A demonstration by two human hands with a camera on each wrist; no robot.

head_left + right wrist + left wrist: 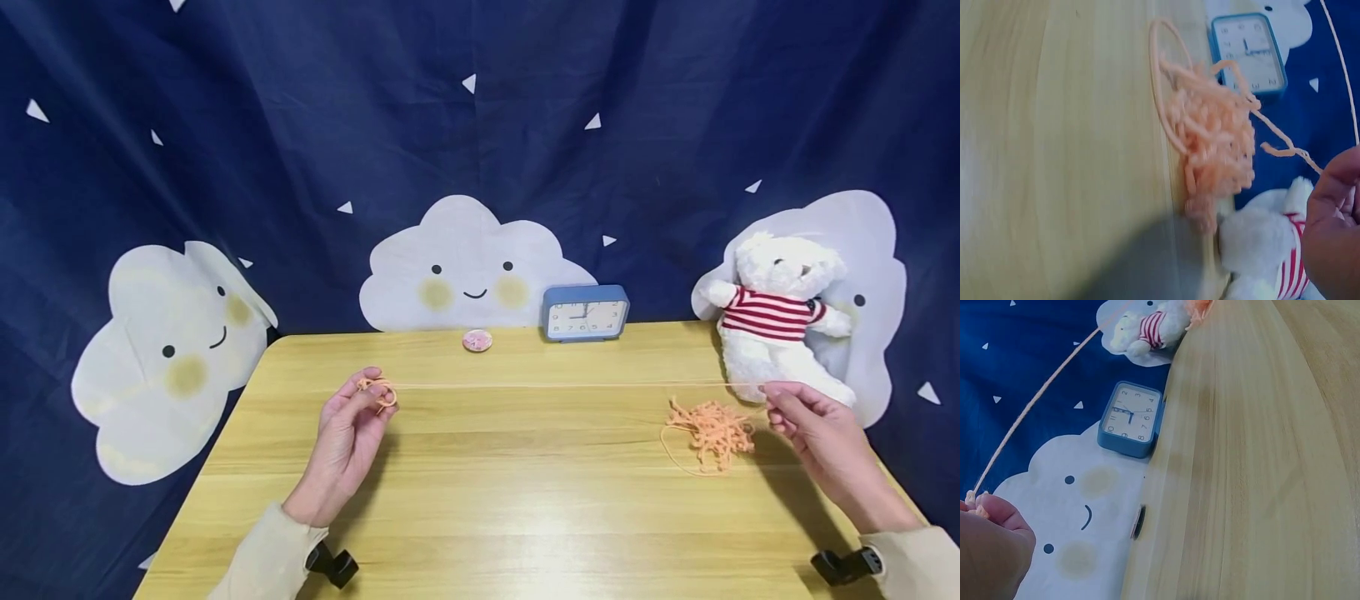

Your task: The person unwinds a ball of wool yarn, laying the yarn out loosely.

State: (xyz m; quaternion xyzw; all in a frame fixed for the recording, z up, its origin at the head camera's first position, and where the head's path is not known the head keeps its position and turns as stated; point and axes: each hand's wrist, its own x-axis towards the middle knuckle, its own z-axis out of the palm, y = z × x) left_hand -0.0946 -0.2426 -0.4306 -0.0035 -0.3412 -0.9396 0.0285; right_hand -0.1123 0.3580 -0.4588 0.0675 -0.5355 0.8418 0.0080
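A peach-orange yarn strand [562, 384] stretches straight between the two hands, above the wooden table. My left hand [348, 433] pinches its left end, where a small loop of yarn [388, 393] curls about the fingertips. At the other side, my right hand [821, 437] pinches the strand between thumb and fingers. A tangled heap of the same yarn [712, 432] lies just left of the right hand, one loose loop spreading from it. In the right wrist view a length of yarn [1279, 134] runs from the heap [1216, 137] to the pinching fingers.
At the table's back edge stand a blue clock [586, 313] and a small pink round object [477, 340]. A white teddy bear [780, 321] in a red-striped shirt sits at the back right. Behind the wooden table [487, 500] hangs a dark blue curtain [420, 100] with white clouds.
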